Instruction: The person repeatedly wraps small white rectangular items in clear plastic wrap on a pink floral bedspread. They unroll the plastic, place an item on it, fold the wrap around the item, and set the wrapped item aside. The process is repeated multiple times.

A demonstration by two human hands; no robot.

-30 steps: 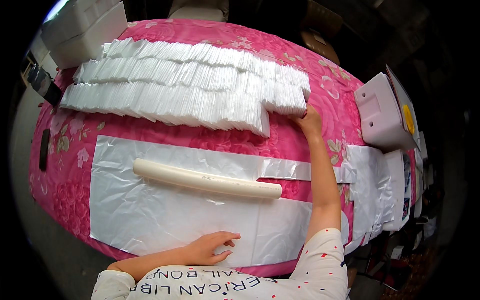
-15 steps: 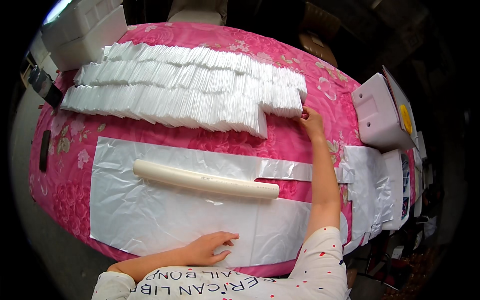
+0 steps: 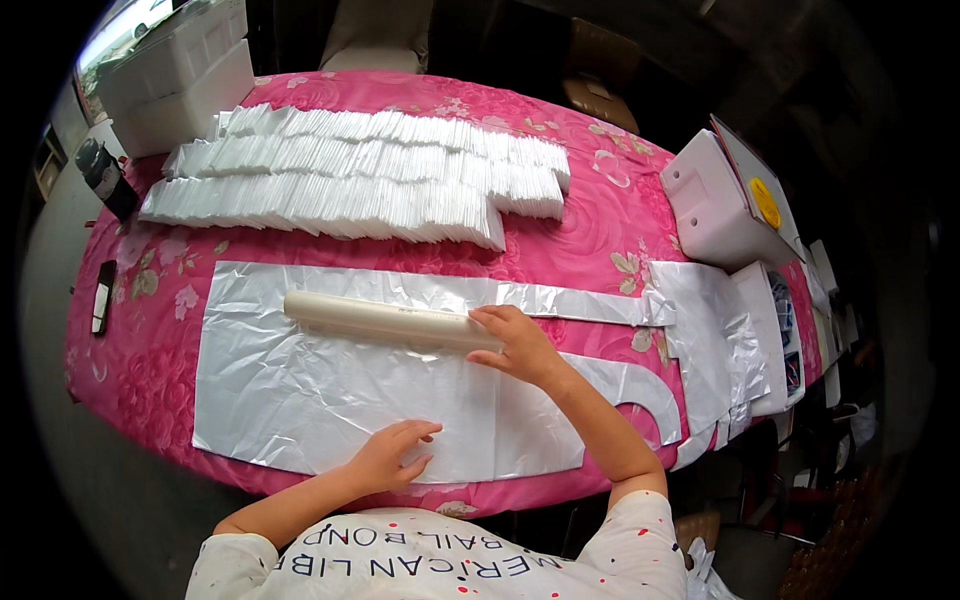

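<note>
A thin white plastic sheet [image 3: 300,390], apron-like with a long strap [image 3: 580,304] and a curved cut-out on its right, lies flat before me. Across its upper part rests a cream-white plastic pipe [image 3: 385,316]. My right hand [image 3: 520,345] is at the pipe's right end, thumb on the near side and fingers on the far side, gripping it. My left hand [image 3: 392,458] hovers low over or rests on the sheet's near part, fingers apart and holding nothing. Beyond the pipe, folded white packets [image 3: 340,205] stand packed in three long rows.
A pink floral cloth [image 3: 610,235] covers the table. White foam boxes stand at the far left [image 3: 180,90] and right [image 3: 715,200]. More plastic sheets [image 3: 705,330] hang at the right beside a white bin [image 3: 765,375]. A dark bottle [image 3: 105,180] and a dark-and-white bar [image 3: 102,298] are at left.
My right hand has come back from the right end of the packet rows to the pipe's right end. My left hand stays over the sheet's near part. The view has shifted slightly.
</note>
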